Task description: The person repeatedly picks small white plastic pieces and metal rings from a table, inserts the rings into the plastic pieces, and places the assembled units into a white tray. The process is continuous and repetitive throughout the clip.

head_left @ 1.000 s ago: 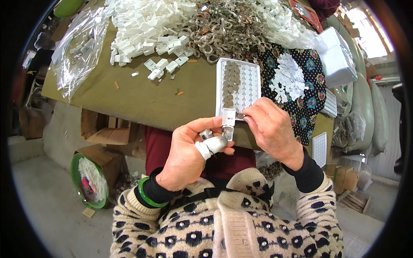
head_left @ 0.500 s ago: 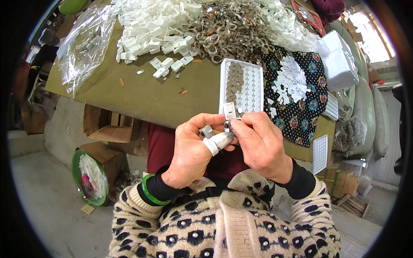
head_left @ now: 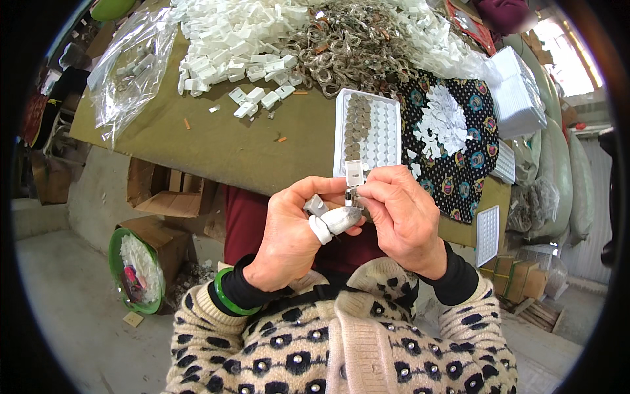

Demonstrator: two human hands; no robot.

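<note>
My left hand [head_left: 285,233] is closed round a small white plastic case [head_left: 354,172] whose lid stands up, with dark and metal parts below it. White wrapping covers that hand's thumb [head_left: 338,220]. A second small white case [head_left: 315,205] is tucked between the left thumb and fingers. My right hand [head_left: 408,217] pinches at the lower part of the first case; what its fingertips grip is too small to tell. Just beyond the hands lies a white tray [head_left: 340,125] with round pockets, the left ones holding round metal discs [head_left: 357,121].
White cases [head_left: 236,39] are heaped at the back, beside tangled wired parts [head_left: 354,39]. White paper-like bits [head_left: 443,121] lie on patterned black cloth [head_left: 482,118]. Stacked trays [head_left: 518,85] stand at the right, a clear plastic bag [head_left: 131,72] at the left. A green basin [head_left: 118,262] sits on the floor.
The case has shifted slightly to the right and its lid shows a little differently. My right thumb and fingers have changed position slightly against the case's lower part.
</note>
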